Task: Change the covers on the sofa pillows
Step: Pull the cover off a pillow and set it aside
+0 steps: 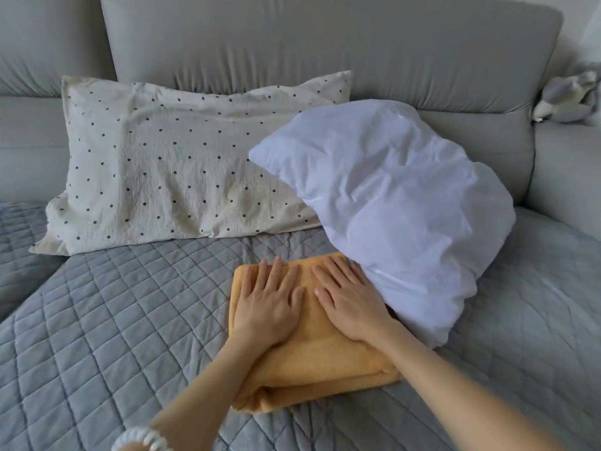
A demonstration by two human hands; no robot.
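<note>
Grey sofa (325, 43) with a quilted throw: the left hand (270, 304) and right hand (348, 301) lie flat, fingers spread, pressing a folded orange cover (325, 362) at near centre. Looks roughly halfway, since the white pillow (400, 206) to the right seems bare, and the dotted pillow (182, 164) far left is covered.

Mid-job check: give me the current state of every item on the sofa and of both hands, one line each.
Orange cover: folded, lying flat on the quilt, pressed under both hands.
White pillow: bare, crumpled, leaning against the sofa back, overlapping the dotted pillow.
Dotted pillow: covered, propped against the sofa back.
Left hand: flat, fingers straight, pressing the orange cover.
Right hand: flat, fingers straight, pressing the orange cover.
Grey quilt: spread over the seat.
</note>
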